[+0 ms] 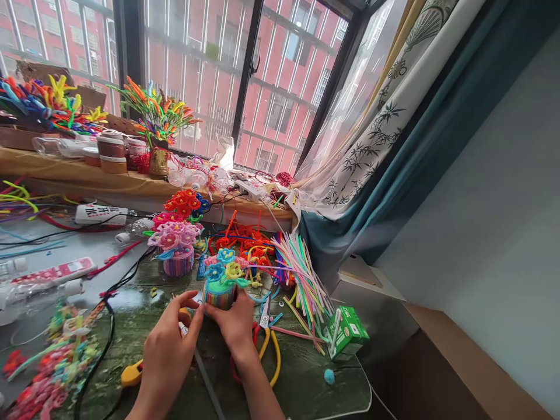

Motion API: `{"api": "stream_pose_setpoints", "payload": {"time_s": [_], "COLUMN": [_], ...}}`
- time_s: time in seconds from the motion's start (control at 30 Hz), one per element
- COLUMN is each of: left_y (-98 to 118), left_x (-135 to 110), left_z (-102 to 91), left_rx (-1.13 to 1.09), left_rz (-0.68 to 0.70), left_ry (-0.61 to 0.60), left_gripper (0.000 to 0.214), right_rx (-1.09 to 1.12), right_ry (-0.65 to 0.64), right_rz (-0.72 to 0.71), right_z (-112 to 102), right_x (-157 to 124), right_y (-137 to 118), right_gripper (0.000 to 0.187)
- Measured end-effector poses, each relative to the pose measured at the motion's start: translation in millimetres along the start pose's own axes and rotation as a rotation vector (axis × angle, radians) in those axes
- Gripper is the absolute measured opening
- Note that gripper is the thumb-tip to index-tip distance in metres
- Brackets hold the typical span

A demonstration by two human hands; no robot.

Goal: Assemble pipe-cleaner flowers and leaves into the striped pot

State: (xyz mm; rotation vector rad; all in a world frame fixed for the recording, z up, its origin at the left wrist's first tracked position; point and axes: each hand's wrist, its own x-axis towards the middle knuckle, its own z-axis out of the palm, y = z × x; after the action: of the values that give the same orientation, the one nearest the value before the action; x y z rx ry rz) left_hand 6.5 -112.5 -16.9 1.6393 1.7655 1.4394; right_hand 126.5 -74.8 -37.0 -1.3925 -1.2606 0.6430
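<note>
My right hand [236,324] is closed around a small striped pot [219,295] with a green top. Blue and yellow pipe-cleaner flowers [226,268] stand on it, with pink ones behind. My left hand [170,344] is curled just left of the pot, its fingertips close to the pot's side. An orange and white object [184,321] shows between its fingers, mostly hidden, so I cannot make out its kind. Scissors [265,318] with yellow and red handles lie open right of my right hand. Behind the held pot stands a larger striped pot [178,262] with pink and red flowers.
Pastel pipe cleaners [301,280] lie bundled at the right by a green box [346,332]. A blue pompom [329,376] sits near the table edge. Small flowers [56,367] are heaped at left, beside a black cable [109,326]. A yellow-handled tool [131,373] lies near my left wrist.
</note>
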Motion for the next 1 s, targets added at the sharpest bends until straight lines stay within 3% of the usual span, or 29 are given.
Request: {"api": "stream_pose_setpoints", "payload": {"time_s": [0.23, 0.33, 0.47, 0.57, 0.73, 1.0], "left_y": [-5, -6, -1, 7, 11, 9], "left_x": [-3, -4, -3, -3, -3, 0], "left_z": [-12.4, -22.0, -36.4, -43.3, -45.0, -42.1], "left_rx": [-0.004, -0.001, 0.036, 0.067, 0.089, 0.099], "left_rz": [-0.034, -0.068, -0.107, -0.154, -0.215, -0.236], "left_ry": [0.026, 0.050, 0.127, 0.161, 0.158, 0.149], "left_gripper": [0.047, 0.049, 0.045, 0.041, 0.043, 0.042], "right_rx": [0.010, 0.089, 0.239, 0.278, 0.250, 0.065], "right_ry": [0.007, -0.074, -0.145, -0.155, -0.132, -0.039], "right_rz": [-0.008, -0.029, -0.078, -0.103, -0.140, -0.058], "right_z": [-3, -11, -21, -26, -29, -23], "right_x": [-16, -23, -32, -37, -39, -30], "right_y": [-1, -7, -17, -23, -24, -19], "right_gripper": [0.041, 0.028, 0.035, 0.029, 0.028, 0.031]}}
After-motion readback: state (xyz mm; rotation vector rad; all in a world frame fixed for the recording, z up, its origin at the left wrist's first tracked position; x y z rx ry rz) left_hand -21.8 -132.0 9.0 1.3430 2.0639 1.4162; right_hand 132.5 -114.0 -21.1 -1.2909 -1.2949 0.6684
